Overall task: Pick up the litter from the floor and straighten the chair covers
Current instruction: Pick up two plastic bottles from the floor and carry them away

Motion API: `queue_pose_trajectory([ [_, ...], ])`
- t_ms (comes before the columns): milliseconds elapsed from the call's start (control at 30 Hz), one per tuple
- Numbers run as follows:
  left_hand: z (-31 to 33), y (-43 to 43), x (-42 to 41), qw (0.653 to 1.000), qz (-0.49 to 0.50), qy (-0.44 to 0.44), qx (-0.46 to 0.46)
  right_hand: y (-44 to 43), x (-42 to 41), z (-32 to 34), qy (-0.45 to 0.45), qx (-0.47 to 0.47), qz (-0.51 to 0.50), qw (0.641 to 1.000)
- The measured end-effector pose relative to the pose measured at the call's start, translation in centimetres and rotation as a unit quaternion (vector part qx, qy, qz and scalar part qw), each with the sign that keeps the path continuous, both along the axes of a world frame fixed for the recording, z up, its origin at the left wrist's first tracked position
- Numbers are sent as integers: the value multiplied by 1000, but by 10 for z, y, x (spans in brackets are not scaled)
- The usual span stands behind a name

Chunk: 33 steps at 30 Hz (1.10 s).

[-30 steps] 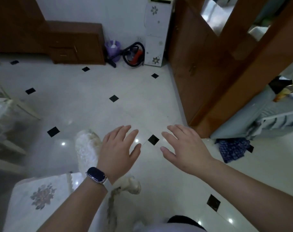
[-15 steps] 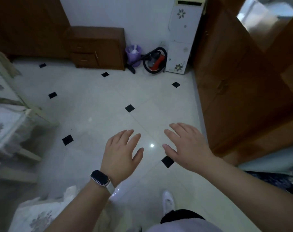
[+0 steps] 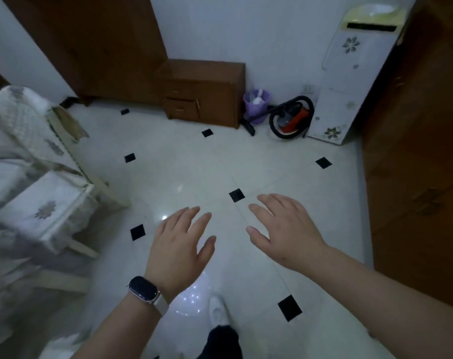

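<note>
My left hand (image 3: 180, 244), with a dark watch on its wrist, hovers palm down over the pale tiled floor (image 3: 194, 172), fingers spread and empty. Just to its right, my right hand (image 3: 285, 226) is stretched out the same way and holds nothing. A chair (image 3: 46, 206) with a white cover printed with grey flowers stands at the left, its seat facing me. Behind it, a second covered chair back (image 3: 26, 117) rises, its cover crumpled and its worn frame showing. I see no litter on the floor near my hands.
A low wooden cabinet (image 3: 207, 92) stands against the far wall beside a purple bin (image 3: 256, 102) and a red and black vacuum cleaner (image 3: 292, 117). A white flowered appliance (image 3: 349, 81) is at the back right. Tall wooden furniture (image 3: 414, 151) lines the right side. My white shoe (image 3: 218, 309) shows below.
The view has swung left and up: the far wall and cabinet look nearer, the covered chairs have come into view at the left, and the fluffy white thing under my left hand is gone. Both hands stay open.
</note>
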<state>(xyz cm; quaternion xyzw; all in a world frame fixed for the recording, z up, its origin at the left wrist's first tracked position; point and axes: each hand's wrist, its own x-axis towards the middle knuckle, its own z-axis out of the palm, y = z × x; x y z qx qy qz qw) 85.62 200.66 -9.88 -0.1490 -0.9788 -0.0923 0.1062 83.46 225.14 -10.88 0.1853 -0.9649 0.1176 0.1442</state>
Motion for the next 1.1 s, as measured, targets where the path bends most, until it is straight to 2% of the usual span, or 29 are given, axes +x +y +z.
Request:
queue_pose_trajectory([
  [267, -34, -77, -142, 999, 28, 1, 23, -72, -154, -8, -17, 42, 28, 999],
  [533, -6, -167, -306, 999, 23, 26, 1, -146, -306, 30, 8, 65, 27, 997],
  [867, -7, -197, -427, 998, 55, 30, -4, -185, -453, 14, 16, 38, 86, 995],
  [1100, 4, -199, -524, 988, 145, -7, -44, -205, -588, 2, 7, 1, 152, 988],
])
